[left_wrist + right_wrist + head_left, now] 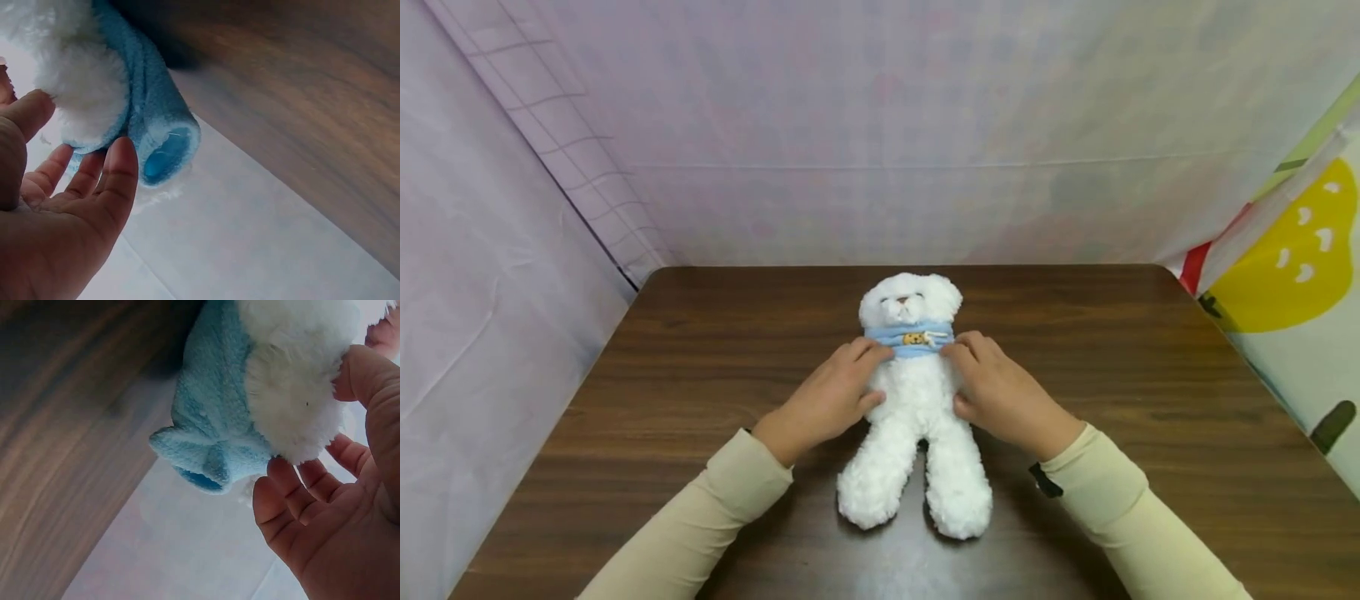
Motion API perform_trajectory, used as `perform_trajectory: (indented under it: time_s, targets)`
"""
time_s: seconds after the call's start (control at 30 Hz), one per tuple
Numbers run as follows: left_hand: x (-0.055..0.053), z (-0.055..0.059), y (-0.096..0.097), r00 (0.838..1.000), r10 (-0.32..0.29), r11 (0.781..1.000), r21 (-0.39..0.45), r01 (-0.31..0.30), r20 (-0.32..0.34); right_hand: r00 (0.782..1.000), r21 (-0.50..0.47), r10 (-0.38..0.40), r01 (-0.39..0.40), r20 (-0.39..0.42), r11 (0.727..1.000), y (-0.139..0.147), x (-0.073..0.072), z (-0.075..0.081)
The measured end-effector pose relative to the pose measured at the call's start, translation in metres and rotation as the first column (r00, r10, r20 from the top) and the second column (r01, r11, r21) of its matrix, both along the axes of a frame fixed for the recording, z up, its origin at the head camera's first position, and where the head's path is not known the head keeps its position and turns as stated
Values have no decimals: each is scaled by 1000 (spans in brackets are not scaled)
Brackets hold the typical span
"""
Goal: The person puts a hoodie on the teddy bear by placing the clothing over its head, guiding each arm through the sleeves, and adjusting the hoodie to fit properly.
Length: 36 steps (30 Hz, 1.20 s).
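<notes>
A white plush bear [917, 387] lies on its back, head toward the far side. Its blue shirt [917, 337], with a small bear patch, is bunched around the chest below the chin. My left hand [827, 398] touches the bear's left-of-view side, fingertips at the shirt's lower edge and thumb by the belly. On the opposite side my right hand [1003, 396] does the same. The left wrist view shows a hollow sleeve opening [169, 156] beyond the fingertips. In the right wrist view, a folded sleeve [206, 465] sticks out near the fingers.
The bear rests on a dark wood-grain table [722, 333]. Pale patterned cloth [880, 125] hangs behind the far edge, and more cloth [482, 292] hangs at the left. A printed cloth with a yellow shape [1292, 258] is on the right.
</notes>
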<state>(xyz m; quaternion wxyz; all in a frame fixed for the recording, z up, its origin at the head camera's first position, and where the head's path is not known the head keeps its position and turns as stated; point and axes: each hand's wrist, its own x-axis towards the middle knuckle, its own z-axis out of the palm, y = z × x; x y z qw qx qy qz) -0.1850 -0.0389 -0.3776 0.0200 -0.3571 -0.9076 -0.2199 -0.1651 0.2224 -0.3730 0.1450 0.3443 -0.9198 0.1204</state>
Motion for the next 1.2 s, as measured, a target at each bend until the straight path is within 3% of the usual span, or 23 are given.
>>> perform_trajectory:
  time_s: [0.17,0.43,0.6,0.83,1.2]
  targets:
    - [-1,1,0,1000,0,1000,-9,0,-14,999,8,-39,39,2,999,-3,1,-2]
    - [-4,0,4,1000,11,1000,16,-11,0,991,39,-101,98,84,994,-4,1,-1]
    - [-2,1,6,1000,8,1000,20,-7,-3,990,22,-98,96,104,995,-2,0,-1]
    - [8,2,10,999,-18,999,-28,16,-42,995,7,-72,72,64,997,0,2,-6]
    - [11,3,11,996,6,994,-111,-15,-86,996,22,-91,91,-21,996,-1,8,-11]
